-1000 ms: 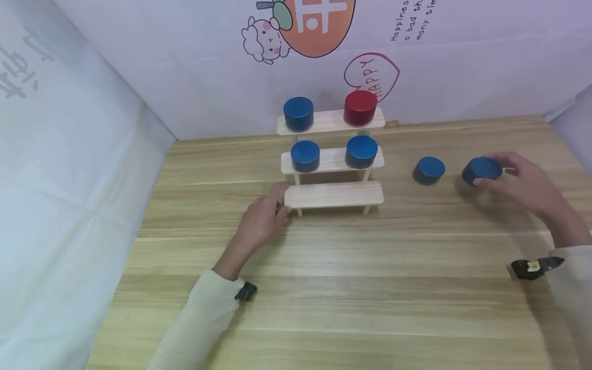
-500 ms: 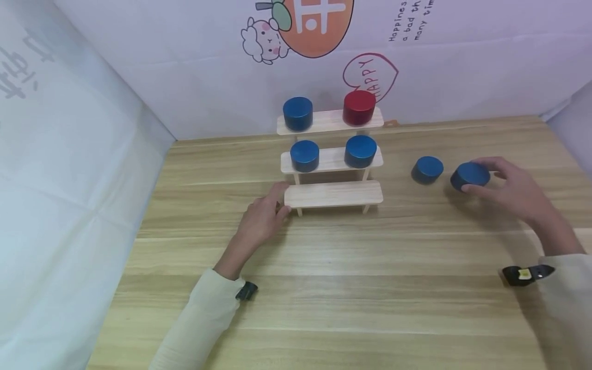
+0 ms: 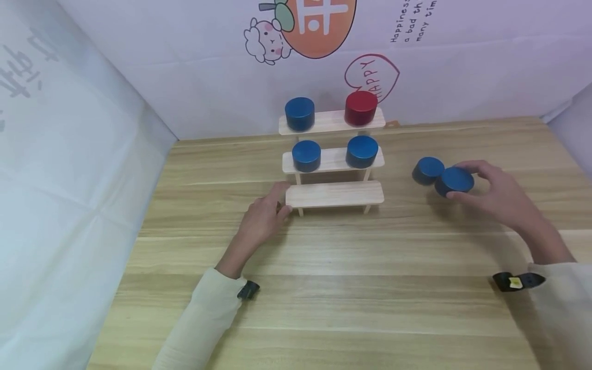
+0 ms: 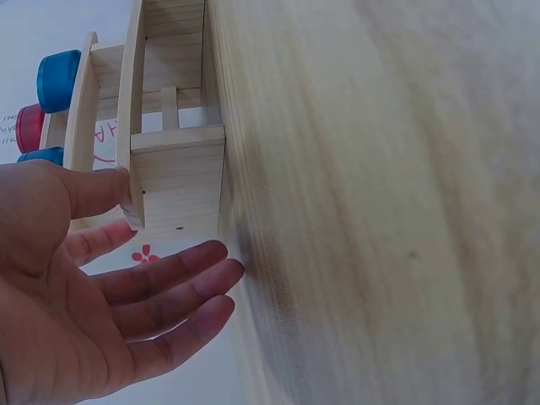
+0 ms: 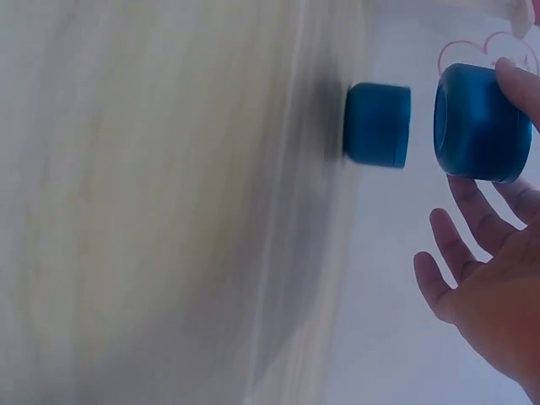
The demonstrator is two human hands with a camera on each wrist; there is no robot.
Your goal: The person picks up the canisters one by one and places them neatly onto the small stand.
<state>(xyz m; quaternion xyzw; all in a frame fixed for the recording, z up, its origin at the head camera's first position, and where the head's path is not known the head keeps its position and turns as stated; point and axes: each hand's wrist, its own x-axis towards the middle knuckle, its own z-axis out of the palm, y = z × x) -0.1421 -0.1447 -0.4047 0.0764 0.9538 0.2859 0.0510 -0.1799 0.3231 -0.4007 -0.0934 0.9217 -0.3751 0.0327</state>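
My right hand (image 3: pixel 499 198) grips a blue cylinder (image 3: pixel 455 181) between thumb and fingers. The right wrist view has this held cylinder (image 5: pixel 483 123) off the table, the other fingers spread below it. A second blue cylinder (image 3: pixel 428 170) stands on the table just to its left. At the three-tier wooden stand (image 3: pixel 334 194), my left hand (image 3: pixel 261 218) pinches the left end of the lowest shelf with thumb and forefinger; its remaining fingers (image 4: pixel 173 308) extend loosely. Two blue cylinders (image 3: pixel 306 156) sit on the middle shelf. The top shelf bears a blue cylinder (image 3: pixel 299 114) and a red cylinder (image 3: pixel 361 108).
The stand is near the back of the wood-grain table (image 3: pixel 324 303). White cloth with printed drawings (image 3: pixel 194 67) hangs behind it, and more white cloth (image 3: pixel 60 205) rises along the left side.
My right hand has carried its blue cylinder leftward and slightly toward me, so it now overlaps the standing one in the head view. My left hand has stayed at the stand.
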